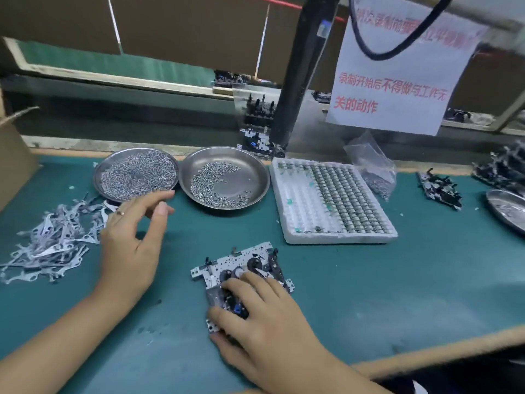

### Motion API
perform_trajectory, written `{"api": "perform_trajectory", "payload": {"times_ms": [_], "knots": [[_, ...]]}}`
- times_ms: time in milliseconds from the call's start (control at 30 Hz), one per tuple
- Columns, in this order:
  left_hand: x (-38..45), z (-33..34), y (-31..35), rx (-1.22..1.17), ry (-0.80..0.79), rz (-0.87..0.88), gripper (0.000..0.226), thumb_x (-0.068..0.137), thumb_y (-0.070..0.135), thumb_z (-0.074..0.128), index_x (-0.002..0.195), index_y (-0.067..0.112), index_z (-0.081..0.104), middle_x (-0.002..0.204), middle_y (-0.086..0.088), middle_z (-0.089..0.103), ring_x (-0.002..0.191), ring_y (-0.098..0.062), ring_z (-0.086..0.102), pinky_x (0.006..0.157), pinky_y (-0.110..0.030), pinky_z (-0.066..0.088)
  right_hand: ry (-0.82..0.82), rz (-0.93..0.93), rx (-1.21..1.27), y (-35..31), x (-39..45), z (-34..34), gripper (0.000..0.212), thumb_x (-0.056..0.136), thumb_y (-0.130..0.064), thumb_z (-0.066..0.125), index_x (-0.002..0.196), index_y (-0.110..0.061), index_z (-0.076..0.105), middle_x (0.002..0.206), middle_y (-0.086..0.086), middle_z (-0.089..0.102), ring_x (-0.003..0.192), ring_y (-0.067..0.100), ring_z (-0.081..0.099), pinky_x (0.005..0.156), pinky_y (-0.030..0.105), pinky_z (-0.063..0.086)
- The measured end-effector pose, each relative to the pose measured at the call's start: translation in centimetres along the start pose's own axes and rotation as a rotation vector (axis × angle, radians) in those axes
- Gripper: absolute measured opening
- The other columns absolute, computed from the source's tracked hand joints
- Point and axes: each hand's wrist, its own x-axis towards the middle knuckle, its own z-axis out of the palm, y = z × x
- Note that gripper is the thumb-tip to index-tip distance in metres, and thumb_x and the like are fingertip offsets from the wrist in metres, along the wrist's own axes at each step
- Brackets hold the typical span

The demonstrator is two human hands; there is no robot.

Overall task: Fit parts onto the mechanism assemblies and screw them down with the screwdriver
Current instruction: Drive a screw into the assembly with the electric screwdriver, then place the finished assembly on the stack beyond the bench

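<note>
**Materials and Finishes**

Mat: matt green, lightly scuffed. Dishes: polished metal, dull sheen, holding bright metal screws. Tray: white foam, rough-grained. Brackets: thin stamped metal, pale grey. Assembly: perforated bright metal plate with black plastic parts. Bag: clear glossy plastic. Sign: matt white paper. Box: brown cardboard.

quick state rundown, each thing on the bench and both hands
left hand: open, hovering, holds nothing
right hand: fingers resting on white metal mechanism assembly, flat on green mat
left steel dish: full of screws
right steel dish: partly filled
white foam tray: left pockets empty
</note>
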Motion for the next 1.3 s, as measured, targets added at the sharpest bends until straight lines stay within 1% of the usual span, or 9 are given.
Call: {"api": "perform_trajectory", "payload": {"times_ms": [200,300,367,600,800,900,1034,1167,1300], "knots": [[-0.5,0.3,0.3,0.103,-0.062,0.093,0.033,0.093,0.037,0.042,0.109,0.019,0.064,0.091,0.035,0.059,0.093,0.013,0.049,0.090,-0.045,0.040,0.008,0.273,-0.131,6.6,-8.2,-4.1,0.027,0.085,-0.034,0.052,0.094,-0.021,0.074,0.107,0.010,0.067,0.100,0.033,0.065,0.081,0.042,0.054],[-0.5,0.4,0.3,0.121,-0.074,0.107,0.036,0.092,0.036,0.043,0.110,0.014,0.066,0.085,0.016,0.062,0.092,0.011,0.049,0.088,-0.046,0.042,0.090,0.537,-0.327,11.2,-10.9,-6.4,0.030,0.071,-0.004,0.066,0.100,-0.007,0.074,0.108,0.024,0.064,0.100,0.048,0.061,0.077,0.055,0.052],[-0.5,0.4,0.3,0.123,-0.083,0.106,0.035,0.093,0.035,0.043,0.110,0.014,0.065,0.085,0.005,0.062,0.093,0.010,0.049,0.090,-0.042,0.041,0.150,0.626,-0.364,13.0,-11.0,-7.5,0.060,0.049,0.020,0.072,0.104,-0.002,0.072,0.108,0.030,0.062,0.099,0.053,0.058,0.077,0.059,0.050],[-0.4,0.7,0.6,0.237,-0.119,0.148,0.034,0.092,0.031,0.045,0.107,0.011,0.068,0.092,0.000,0.064,0.096,0.005,0.050,0.089,-0.050,0.043,0.306,0.407,0.131,9.5,-5.0,-3.7,0.032,0.078,-0.007,0.063,0.110,-0.008,0.069,0.110,0.010,0.064,0.098,0.027,0.064,0.089,0.033,0.045],[2.8,2.4,2.4,0.318,-0.220,0.135,0.028,0.090,0.027,0.053,0.105,0.010,0.069,0.100,0.000,0.063,0.097,-0.021,0.056,0.091,-0.051,0.044,0.405,0.209,0.375,7.4,4.8,0.9,0.029,0.084,-0.009,0.058,0.111,-0.009,0.070,0.079,0.006,0.066,0.066,0.025,0.062,0.059,0.033,0.051],[6.9,4.2,3.4,0.352,-0.303,0.130,0.022,0.090,0.025,0.056,0.103,0.013,0.069,0.100,0.000,0.061,0.096,-0.022,0.055,0.088,-0.034,0.041,0.470,0.241,0.396,7.9,7.1,2.6,0.028,0.079,-0.003,0.061,0.104,-0.008,0.073,0.066,0.007,0.063,0.054,0.027,0.057,0.048,0.032,0.049],[12.2,8.7,3.1,0.543,-0.416,0.109,0.018,0.087,0.010,0.055,0.099,0.001,0.065,0.095,-0.012,0.060,0.091,-0.030,0.054,0.074,-0.032,0.036,0.509,0.181,0.447,8.4,6.9,3.8,0.033,0.083,-0.005,0.054,0.113,-0.004,0.068,0.094,0.010,0.068,0.084,0.023,0.063,0.066,0.033,0.054],[16.2,15.0,2.3,0.613,-0.560,0.080,0.038,0.094,0.016,0.057,0.130,0.005,0.055,0.134,-0.014,0.053,0.123,-0.028,0.048,0.101,-0.032,0.031,0.464,0.075,0.531,8.6,7.2,4.0,0.042,0.083,0.002,0.051,0.124,0.004,0.058,0.119,0.017,0.061,0.110,0.026,0.056,0.095,0.029,0.046],[18.7,18.2,0.5,0.626,-0.730,-0.014,0.045,0.090,0.024,0.065,0.132,0.012,0.055,0.137,-0.009,0.053,0.125,-0.025,0.048,0.104,-0.033,0.035,0.430,0.113,0.544,8.8,7.3,4.2,0.047,0.084,-0.005,0.048,0.129,0.004,0.053,0.126,0.018,0.057,0.115,0.027,0.054,0.097,0.029,0.045]]}}
